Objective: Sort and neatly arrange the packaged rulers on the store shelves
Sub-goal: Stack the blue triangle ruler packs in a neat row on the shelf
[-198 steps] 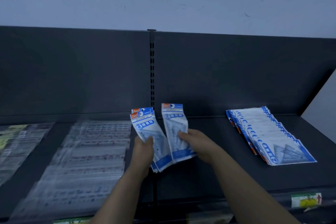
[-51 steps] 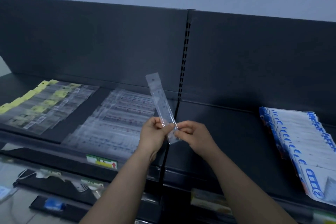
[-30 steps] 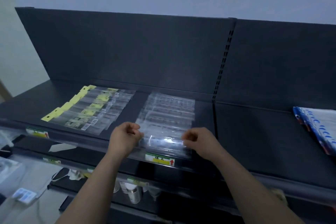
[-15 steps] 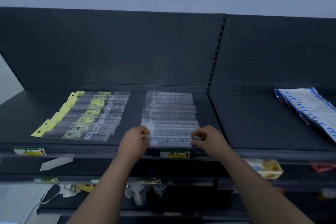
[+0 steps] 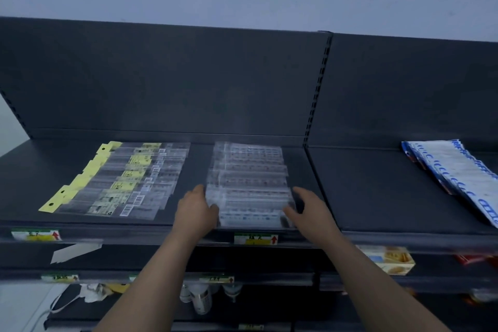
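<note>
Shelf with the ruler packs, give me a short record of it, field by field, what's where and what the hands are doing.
shelf: dark metal top shelf, two bays
left row: clear packs with yellow tags, overlapped front to back
middle row: clear packs, overlapped, front pack at the shelf edge
right row: blue-and-white packs, fanned, in the right bay
left hand: at the left end of the front middle packs, fingers touching them
right hand: at the right end of those packs, fingers spread
price label: on the edge below the middle row
</note>
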Action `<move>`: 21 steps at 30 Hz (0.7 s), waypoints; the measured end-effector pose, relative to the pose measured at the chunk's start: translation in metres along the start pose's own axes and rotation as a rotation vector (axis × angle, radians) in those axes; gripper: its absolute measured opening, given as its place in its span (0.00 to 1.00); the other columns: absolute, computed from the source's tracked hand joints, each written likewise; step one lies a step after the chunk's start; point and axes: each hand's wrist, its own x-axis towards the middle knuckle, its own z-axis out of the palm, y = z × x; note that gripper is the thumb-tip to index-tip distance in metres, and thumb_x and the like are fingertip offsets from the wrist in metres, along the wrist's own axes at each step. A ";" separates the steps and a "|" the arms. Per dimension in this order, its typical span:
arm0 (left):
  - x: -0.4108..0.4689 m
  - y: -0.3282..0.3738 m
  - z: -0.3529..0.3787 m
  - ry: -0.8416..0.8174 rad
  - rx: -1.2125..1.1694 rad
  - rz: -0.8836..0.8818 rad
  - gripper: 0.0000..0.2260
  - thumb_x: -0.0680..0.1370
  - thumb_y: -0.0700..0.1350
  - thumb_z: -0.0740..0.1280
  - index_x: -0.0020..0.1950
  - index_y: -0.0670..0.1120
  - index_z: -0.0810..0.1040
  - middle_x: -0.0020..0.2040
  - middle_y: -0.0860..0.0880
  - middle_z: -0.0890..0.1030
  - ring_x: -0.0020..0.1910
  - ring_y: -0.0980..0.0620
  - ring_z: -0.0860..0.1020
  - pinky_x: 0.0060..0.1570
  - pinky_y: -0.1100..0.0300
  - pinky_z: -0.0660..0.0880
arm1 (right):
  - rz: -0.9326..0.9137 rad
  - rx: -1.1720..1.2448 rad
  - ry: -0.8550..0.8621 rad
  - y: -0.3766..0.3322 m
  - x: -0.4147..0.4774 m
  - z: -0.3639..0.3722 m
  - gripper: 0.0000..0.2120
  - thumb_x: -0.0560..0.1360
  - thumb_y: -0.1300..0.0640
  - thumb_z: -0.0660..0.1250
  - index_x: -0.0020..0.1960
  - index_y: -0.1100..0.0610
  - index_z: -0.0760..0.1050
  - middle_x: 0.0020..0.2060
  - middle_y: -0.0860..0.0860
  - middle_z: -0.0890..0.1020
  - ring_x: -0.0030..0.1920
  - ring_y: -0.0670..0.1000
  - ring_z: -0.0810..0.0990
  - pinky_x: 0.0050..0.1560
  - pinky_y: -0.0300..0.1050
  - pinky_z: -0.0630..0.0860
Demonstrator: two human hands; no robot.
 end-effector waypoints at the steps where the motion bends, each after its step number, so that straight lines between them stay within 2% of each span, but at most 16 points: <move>1: 0.006 0.002 -0.003 0.006 0.005 -0.008 0.27 0.78 0.48 0.65 0.75 0.43 0.61 0.68 0.40 0.71 0.63 0.40 0.72 0.59 0.48 0.74 | 0.011 -0.010 -0.002 0.000 0.005 -0.003 0.32 0.78 0.47 0.63 0.77 0.55 0.56 0.75 0.50 0.61 0.73 0.51 0.63 0.70 0.45 0.63; 5: 0.035 0.016 -0.010 -0.041 -0.022 0.001 0.29 0.79 0.52 0.64 0.75 0.41 0.59 0.70 0.39 0.68 0.63 0.38 0.71 0.60 0.46 0.72 | 0.063 -0.055 -0.106 -0.004 0.036 -0.015 0.36 0.79 0.44 0.60 0.79 0.56 0.47 0.78 0.51 0.53 0.76 0.52 0.56 0.73 0.44 0.57; 8: 0.055 0.025 -0.009 -0.072 -0.081 0.019 0.36 0.80 0.53 0.63 0.79 0.41 0.46 0.78 0.41 0.55 0.74 0.40 0.61 0.69 0.48 0.65 | 0.088 -0.083 -0.151 -0.004 0.060 -0.014 0.38 0.80 0.43 0.58 0.78 0.58 0.42 0.78 0.52 0.51 0.77 0.53 0.53 0.75 0.45 0.54; 10: 0.067 0.028 -0.004 -0.099 -0.086 0.015 0.38 0.80 0.53 0.62 0.79 0.42 0.41 0.79 0.41 0.50 0.76 0.40 0.57 0.71 0.48 0.62 | 0.087 -0.156 -0.137 -0.002 0.073 -0.008 0.38 0.80 0.41 0.56 0.78 0.59 0.42 0.78 0.54 0.52 0.77 0.54 0.53 0.76 0.48 0.52; 14: 0.081 0.031 0.008 -0.081 -0.074 0.004 0.38 0.81 0.53 0.62 0.79 0.42 0.40 0.79 0.41 0.49 0.73 0.38 0.62 0.68 0.47 0.66 | 0.051 -0.188 -0.097 0.001 0.086 0.006 0.35 0.80 0.42 0.55 0.78 0.58 0.45 0.76 0.54 0.57 0.76 0.54 0.55 0.76 0.51 0.47; 17: 0.081 0.034 0.020 -0.053 -0.078 0.028 0.37 0.82 0.51 0.60 0.78 0.40 0.39 0.79 0.42 0.47 0.76 0.42 0.57 0.70 0.52 0.61 | -0.011 -0.185 -0.073 0.003 0.089 0.014 0.33 0.80 0.41 0.55 0.78 0.54 0.47 0.76 0.51 0.58 0.76 0.52 0.53 0.76 0.52 0.43; 21: 0.086 0.032 0.023 -0.022 -0.083 0.007 0.35 0.82 0.52 0.59 0.79 0.40 0.41 0.79 0.41 0.49 0.76 0.42 0.56 0.71 0.52 0.60 | 0.008 -0.169 -0.090 0.008 0.097 0.012 0.35 0.80 0.40 0.54 0.78 0.57 0.45 0.77 0.50 0.56 0.77 0.51 0.53 0.76 0.51 0.41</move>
